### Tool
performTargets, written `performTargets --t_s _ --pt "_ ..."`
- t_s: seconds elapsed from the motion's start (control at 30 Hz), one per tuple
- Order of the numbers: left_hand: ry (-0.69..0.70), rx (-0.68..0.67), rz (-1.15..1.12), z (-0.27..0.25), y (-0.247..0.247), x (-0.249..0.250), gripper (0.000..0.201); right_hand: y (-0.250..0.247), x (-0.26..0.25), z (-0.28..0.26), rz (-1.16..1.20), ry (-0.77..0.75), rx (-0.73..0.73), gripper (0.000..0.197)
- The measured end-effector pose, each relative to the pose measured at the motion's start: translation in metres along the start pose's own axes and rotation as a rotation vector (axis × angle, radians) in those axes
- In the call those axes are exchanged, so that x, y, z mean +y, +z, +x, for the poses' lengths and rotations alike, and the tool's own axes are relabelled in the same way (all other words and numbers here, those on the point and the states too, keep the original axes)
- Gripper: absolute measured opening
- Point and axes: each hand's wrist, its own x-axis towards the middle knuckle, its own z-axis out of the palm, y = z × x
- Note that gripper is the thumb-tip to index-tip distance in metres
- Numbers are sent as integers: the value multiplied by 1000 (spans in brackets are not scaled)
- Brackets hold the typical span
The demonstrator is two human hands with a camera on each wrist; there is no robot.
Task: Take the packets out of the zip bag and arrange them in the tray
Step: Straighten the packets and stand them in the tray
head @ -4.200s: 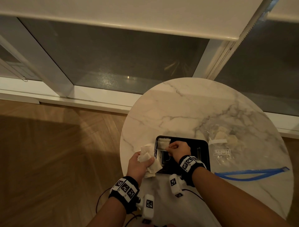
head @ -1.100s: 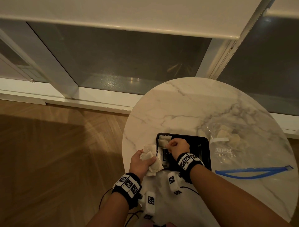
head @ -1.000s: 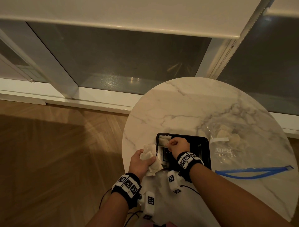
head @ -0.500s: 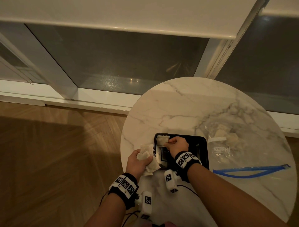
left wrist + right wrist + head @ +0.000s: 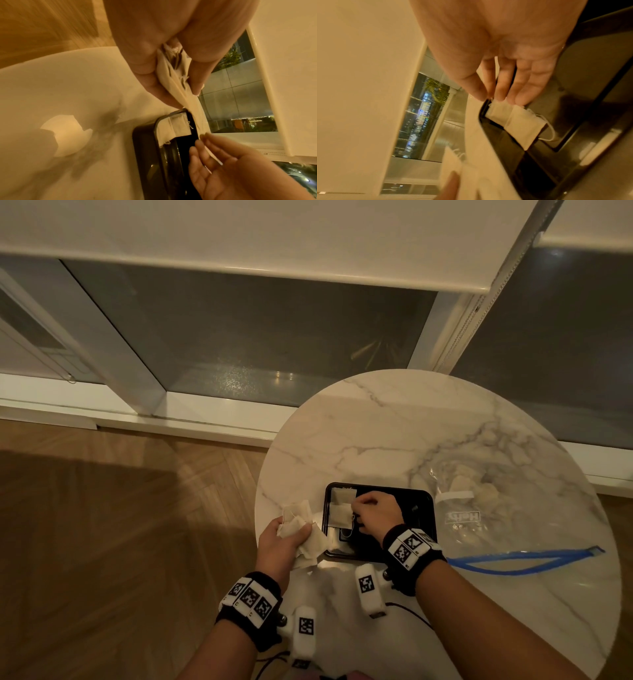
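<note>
The black tray sits on the marble table near its front edge. Two pale packets lie overlapping in the tray's far left corner. My right hand is over the tray, and its straight fingertips touch the packets' edge. My left hand hovers just left of the tray and grips a bunch of packets. The clear zip bag with a blue zip lies to the right of the tray, with packets inside.
The round marble table stands against a window sill. Wood floor lies to its left. A thin black cable runs across the table's front. The tray's right half holds nothing.
My right hand pinched a packet at the tray's far left corner. Now the packet lies in the tray and the fingers are straight. The left hand stays put with its bunch.
</note>
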Motion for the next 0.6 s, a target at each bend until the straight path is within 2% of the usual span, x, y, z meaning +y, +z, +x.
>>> performTargets --t_s 0.1,0.17,0.33,0.47,0.6 --pt "21 -39 -41 -8 11 5 32 -7 -18 -35 140 -51 -359 19" --pt "33 -69 -59 -13 19 7 34 -7 -23 -52 125 -110 -492 27" --pt "57 -59 -94 -17 28 11 37 -4 -15 -51 -37 -186 -344 32" --pt "55 -52 -107 -16 26 12 36 -7 -10 -47 -72 -152 -376 27" --pt "42 -59 -91 -13 23 10 40 -7 -8 -43 37 -127 -368 16"
